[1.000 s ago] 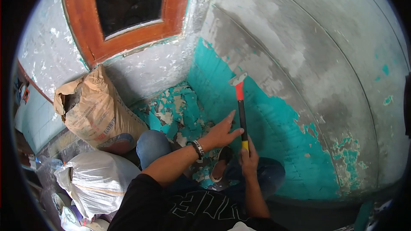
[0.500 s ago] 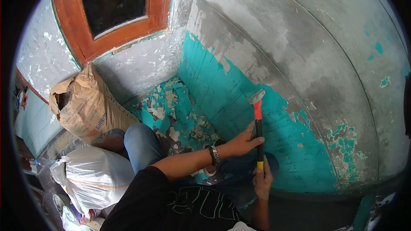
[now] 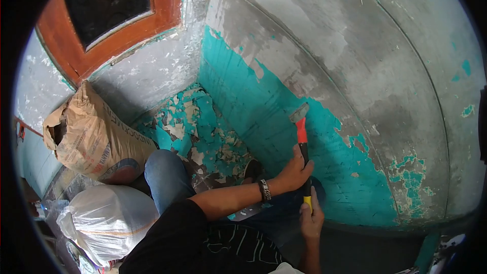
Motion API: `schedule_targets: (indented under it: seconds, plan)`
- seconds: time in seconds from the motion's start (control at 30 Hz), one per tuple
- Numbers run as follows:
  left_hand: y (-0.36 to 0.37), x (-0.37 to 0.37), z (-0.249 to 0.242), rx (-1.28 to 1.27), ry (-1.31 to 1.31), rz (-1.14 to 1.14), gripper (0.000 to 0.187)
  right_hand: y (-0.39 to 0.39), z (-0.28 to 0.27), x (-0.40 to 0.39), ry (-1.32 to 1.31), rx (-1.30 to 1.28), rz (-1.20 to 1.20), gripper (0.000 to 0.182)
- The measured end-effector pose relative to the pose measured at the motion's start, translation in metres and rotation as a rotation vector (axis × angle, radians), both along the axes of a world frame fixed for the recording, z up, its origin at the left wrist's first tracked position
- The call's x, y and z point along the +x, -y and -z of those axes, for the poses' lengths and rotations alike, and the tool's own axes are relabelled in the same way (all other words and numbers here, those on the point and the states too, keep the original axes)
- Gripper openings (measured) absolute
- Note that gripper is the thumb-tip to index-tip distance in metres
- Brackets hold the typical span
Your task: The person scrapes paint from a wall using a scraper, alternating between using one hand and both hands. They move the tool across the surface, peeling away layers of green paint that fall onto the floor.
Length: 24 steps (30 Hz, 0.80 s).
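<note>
Left, crumpled paper sack (image 3: 96, 144), torn open, too dark inside to read; nearer, bulging plastic sack (image 3: 114, 218). Right, before flaking teal wall (image 3: 350, 187), long-handled scraper (image 3: 302, 131), clasped in left hand (image 3: 294, 174) and, nearer, right hand (image 3: 311, 218).

pale, patchy wall (image 3: 157, 71) | wooden frame (image 3: 166, 7), dark pane (image 3: 109, 2) | floor (image 3: 204, 182) strewn with paint flakes (image 3: 177, 131)

On your left, the sack (image 3: 99, 142) stands behind the bag (image 3: 111, 218). Paint flakes (image 3: 205, 116) lie before you, between the sack and the right-hand wall (image 3: 350, 91). Your scraper (image 3: 302, 131) is in front of that wall, left hand (image 3: 293, 175) above right hand (image 3: 311, 218).
</note>
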<state>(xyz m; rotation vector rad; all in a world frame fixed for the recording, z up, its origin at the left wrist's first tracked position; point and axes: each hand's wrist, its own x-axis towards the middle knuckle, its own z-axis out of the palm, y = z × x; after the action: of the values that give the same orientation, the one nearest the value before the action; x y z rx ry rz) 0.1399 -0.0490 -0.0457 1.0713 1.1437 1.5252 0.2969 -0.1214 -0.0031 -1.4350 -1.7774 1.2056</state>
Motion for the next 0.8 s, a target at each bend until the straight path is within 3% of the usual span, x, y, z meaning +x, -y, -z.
schedule_targets:
  seconds: [0.1, 0.2, 0.3, 0.37, 0.43, 0.53, 0.6, 0.73, 0.8]
  plan:
    - [-0.003, -0.001, -0.008, -0.029, 0.173, -0.018, 0.037, -0.009, -0.011, -0.002, 0.024, 0.009, -0.026, 0.053]
    - [-0.025, -0.022, 0.006, 0.068, 0.115, -0.168, 0.045, -0.036, -0.014, -0.024, 0.099, 0.105, -0.146, 0.051]
    - [-0.045, -0.072, 0.013, 0.084, 0.051, -0.237, 0.035, -0.063, -0.01, -0.066, 0.141, 0.136, -0.221, 0.047]
    - [-0.059, -0.117, 0.022, 0.047, 0.058, -0.298, 0.036, -0.091, 0.021, -0.103, -0.007, 0.313, -0.318, 0.047]
    - [-0.074, -0.184, 0.029, -0.059, 0.036, -0.316, 0.036, -0.109, 0.019, -0.165, -0.005, 0.262, -0.374, 0.047]
    - [-0.088, -0.274, 0.068, -0.273, -0.112, -0.416, 0.043, -0.132, 0.088, -0.248, -0.042, 0.526, -0.459, 0.05]
    - [-0.058, -0.278, 0.045, -0.26, -0.012, -0.519, 0.041, -0.12, 0.101, -0.275, -0.05, 0.634, -0.491, 0.052]
    - [-0.026, -0.249, 0.048, -0.252, 0.132, -0.579, 0.04, -0.067, 0.101, -0.245, -0.191, 0.276, -0.496, 0.055]
    - [-0.014, -0.209, 0.041, -0.159, 0.028, -0.525, 0.045, -0.055, 0.094, -0.208, -0.19, 0.192, -0.439, 0.055]
